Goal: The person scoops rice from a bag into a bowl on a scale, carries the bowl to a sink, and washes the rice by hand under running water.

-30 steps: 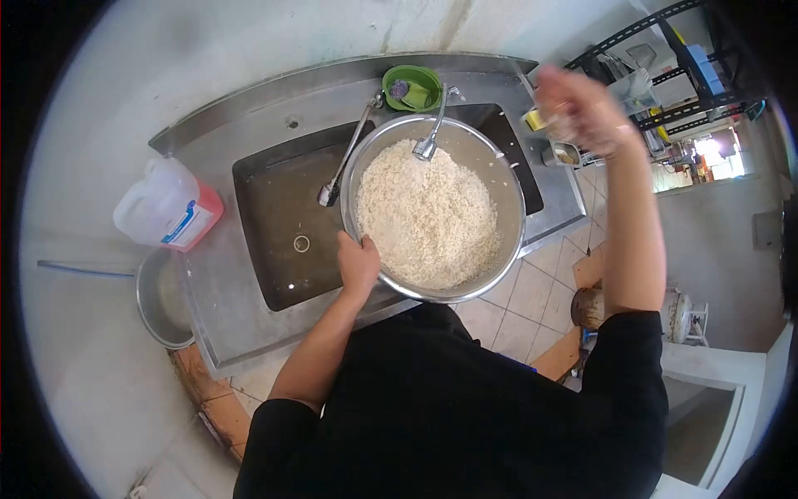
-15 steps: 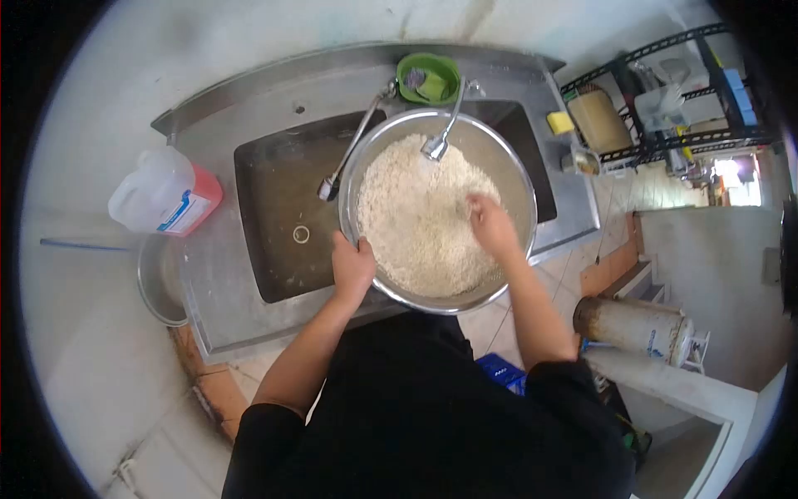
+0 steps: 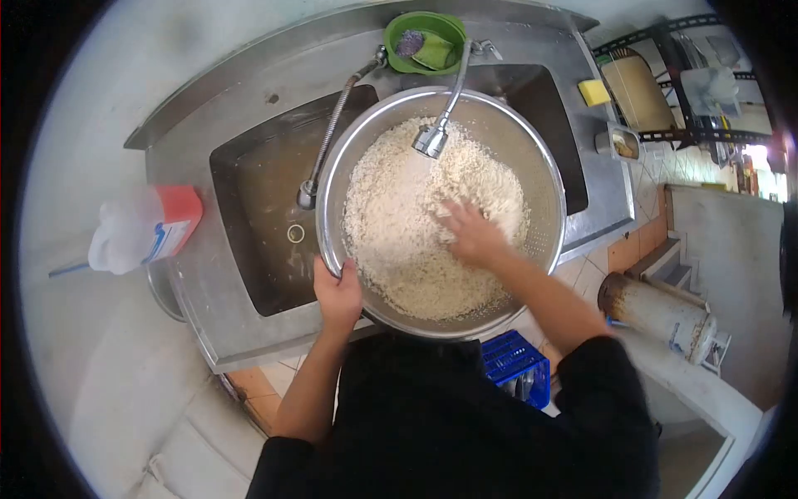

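1 broad heap of pale grain (image 3: 391,224) is held in a round metal bowl (image 3: 544,204), by whose smooth, shiny rim it is encircled. The grain is loose and fine, roughened into clumps near the right hand (image 3: 472,233) and spread more evenly at the left; small holes are seen in the bowl's right wall. The heap is touched by the right hand, its fingers loosely spread and partly hidden among the grains; whether any are grasped cannot be told. At the lower left, the bowl's rim is gripped by the left hand (image 3: 338,298), the thumb laid over it and the fingers mostly hidden.

Part of the heap is blocked from view by a chrome tap (image 3: 431,141) overhead. A 2nd tap (image 3: 307,196), with a ribbed neck, is extended over the left sink (image 3: 266,191), while much of the right sink (image 3: 557,133) is covered by the bowl. Behind, a green plastic tub (image 3: 453,29) is set, in which a purple scrubber (image 3: 410,43) and a green cloth (image 3: 434,51) are held. On the steel counter (image 3: 208,333), a yellow sponge (image 3: 593,92) and a small metal container (image 3: 622,141) are placed at the right, and a translucent jug (image 3: 145,229), partly filled with pinkish-red liquid, at the left. Below, a slatted blue crate (image 3: 511,358) is seen near a rusted cylinder (image 3: 657,312).
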The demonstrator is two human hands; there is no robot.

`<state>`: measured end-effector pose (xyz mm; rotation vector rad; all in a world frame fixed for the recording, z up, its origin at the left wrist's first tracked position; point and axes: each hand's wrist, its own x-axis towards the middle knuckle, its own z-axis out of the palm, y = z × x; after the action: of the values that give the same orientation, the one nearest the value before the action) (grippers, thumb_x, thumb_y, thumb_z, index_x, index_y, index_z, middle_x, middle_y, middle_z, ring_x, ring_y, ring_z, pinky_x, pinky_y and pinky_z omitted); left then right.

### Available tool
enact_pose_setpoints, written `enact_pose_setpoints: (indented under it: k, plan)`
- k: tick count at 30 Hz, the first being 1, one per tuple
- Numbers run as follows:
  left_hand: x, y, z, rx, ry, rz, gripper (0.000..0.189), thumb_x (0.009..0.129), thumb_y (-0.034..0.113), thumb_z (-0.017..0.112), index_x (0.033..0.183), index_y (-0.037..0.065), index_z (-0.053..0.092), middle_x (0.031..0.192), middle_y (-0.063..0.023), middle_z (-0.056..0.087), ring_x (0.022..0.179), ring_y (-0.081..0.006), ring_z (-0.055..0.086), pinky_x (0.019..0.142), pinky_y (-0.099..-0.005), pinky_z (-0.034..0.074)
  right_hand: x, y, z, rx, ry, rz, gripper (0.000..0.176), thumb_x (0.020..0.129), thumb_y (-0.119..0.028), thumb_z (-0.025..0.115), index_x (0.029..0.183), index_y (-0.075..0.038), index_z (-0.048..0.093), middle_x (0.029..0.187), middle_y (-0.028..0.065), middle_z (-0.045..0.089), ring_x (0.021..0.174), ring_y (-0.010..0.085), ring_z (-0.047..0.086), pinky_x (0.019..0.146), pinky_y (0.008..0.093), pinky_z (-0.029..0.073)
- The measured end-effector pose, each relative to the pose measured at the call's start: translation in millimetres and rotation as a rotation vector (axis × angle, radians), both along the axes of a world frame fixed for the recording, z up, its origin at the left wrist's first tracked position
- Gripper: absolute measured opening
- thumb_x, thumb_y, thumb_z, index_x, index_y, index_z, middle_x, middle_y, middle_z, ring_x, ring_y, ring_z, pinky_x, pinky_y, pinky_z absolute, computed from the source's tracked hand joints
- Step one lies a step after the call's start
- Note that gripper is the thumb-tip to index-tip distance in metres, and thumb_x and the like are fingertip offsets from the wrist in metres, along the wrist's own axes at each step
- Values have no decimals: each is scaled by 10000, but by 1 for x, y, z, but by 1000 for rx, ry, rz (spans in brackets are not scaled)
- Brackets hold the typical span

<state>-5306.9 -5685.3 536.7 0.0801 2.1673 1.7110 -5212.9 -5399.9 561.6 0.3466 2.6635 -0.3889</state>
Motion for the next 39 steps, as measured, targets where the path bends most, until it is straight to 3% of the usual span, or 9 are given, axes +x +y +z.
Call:
enact_pose_setpoints:
  k: [7, 10, 14, 19, 22, 25, 27, 34, 39]
  plan:
    - [2, 9, 34, -69, -30, -73, 329, 901, 43, 628, 1197, -31, 506, 1004, -135, 632, 971, -224, 626, 900, -364, 494, -88, -30, -95, 323, -213, -551, 564, 1053, -369, 413, 1586, -211, 321, 1695, 20, 162, 1553, 313, 168, 1220, 523, 294]
    - [9, 5, 31, -83, -39, -69, 361, 897, 40, 620, 1220, -42, 480, 1033, -158, 636, 972, -235, 634, 898, -377, 501, -4, -47, -66, 55, 27, 181, 578, 1068, -370, 342, 1590, -127, 297, 1650, 97, 289, 1519, 311, 275, 1232, 526, 257]
    - [5, 13, 30, -69, -39, -73, 327, 894, 49, 629, 1171, -34, 477, 1003, -183, 647, 934, -273, 657, 860, -394, 513, -30, 24, -26, -107, -256, 119, 608, 1074, -378, 311, 1586, -54, 264, 1625, 164, 325, 1498, 308, 326, 1232, 533, 246]
    - [-3, 32, 32, -178, -48, -105, 304, 896, 80, 627, 1118, -35, 453, 875, -244, 643, 830, -399, 679, 783, -449, 517, -49, -27, -183, -368, 327, -718, 595, 1070, -330, 353, 1579, -46, 235, 1650, 184, 256, 1480, 318, 360, 1220, 456, 299]
    - [-13, 24, 27, -72, -54, -95, 303, 899, 84, 610, 1134, -38, 463, 928, -265, 662, 878, -428, 682, 804, -460, 515, 11, -38, -70, -24, 261, 164, 528, 1052, -354, 421, 1479, -48, 477, 1557, 252, 408, 1488, 349, 346, 1191, 453, 315]
    - [-18, 26, 30, -127, 24, -113, 309, 890, 73, 587, 1152, -45, 474, 971, -282, 674, 930, -448, 681, 834, -475, 510, 26, 26, -58, -225, 182, 262, 388, 1022, -202, 505, 1321, 29, 594, 1351, 226, 605, 1198, 297, 620, 989, 438, 505]
    - [-19, 25, 28, -97, 34, -110, 316, 881, 67, 580, 1158, -47, 479, 989, -293, 672, 950, -457, 677, 848, -480, 507, 6, 37, 21, -578, -89, -564, 337, 1004, -221, 571, 1201, 32, 673, 1047, 137, 707, 844, 209, 678, 718, 360, 555]
    - [-20, 26, 6, -31, 53, -156, 317, 860, 73, 579, 1114, -69, 452, 1009, -361, 643, 984, -524, 641, 870, -525, 493, -41, 49, 363, -383, 322, -777, 375, 1010, -462, 574, 1107, -112, 665, 855, -50, 583, 718, 80, 521, 646, 238, 462]
    - [-23, 24, 23, -119, 22, -173, 342, 865, 101, 591, 1111, -74, 429, 1018, -386, 636, 984, -546, 633, 867, -558, 488, -14, 34, 447, -712, 1143, -846, 316, 1006, -378, 605, 1170, -114, 662, 821, -61, 559, 683, 87, 482, 622, 271, 433]
